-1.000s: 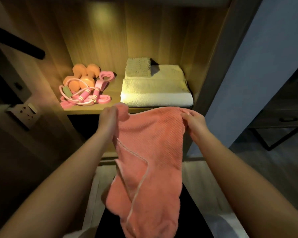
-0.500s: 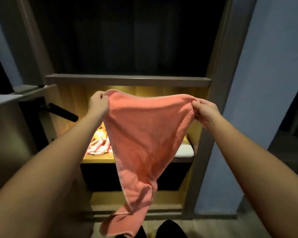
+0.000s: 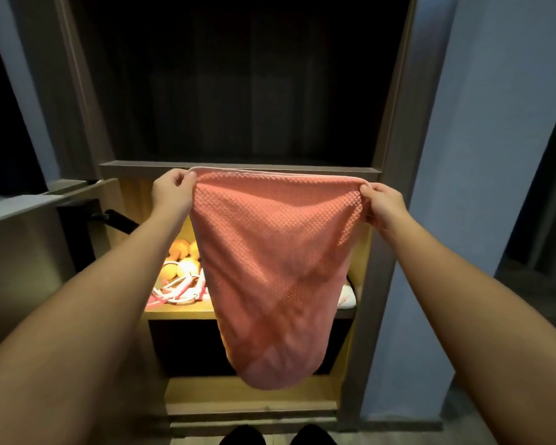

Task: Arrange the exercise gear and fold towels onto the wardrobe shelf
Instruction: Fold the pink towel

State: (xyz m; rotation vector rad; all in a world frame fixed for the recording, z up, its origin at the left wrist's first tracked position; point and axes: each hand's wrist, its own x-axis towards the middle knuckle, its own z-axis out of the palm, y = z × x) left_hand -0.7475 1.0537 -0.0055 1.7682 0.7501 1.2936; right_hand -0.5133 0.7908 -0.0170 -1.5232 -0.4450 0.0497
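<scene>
Coral waffle-weave towel point(image 3: 270, 252): hangs in the air before the lit wardrobe shelf point(image 3: 180, 313); top edge level from hand to hand, length dropping straight below; left hand point(image 3: 173, 194) pinches one upper corner, right hand point(image 3: 383, 205) the other, fingers point(image 3: 367, 190) curled on cloth; both hands equally near; the next fold likely brings the corners together.

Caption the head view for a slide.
Left hand and right hand pinch the top corners of a pink towel, spread before the lit shelf holding orange dumbbells.
</scene>
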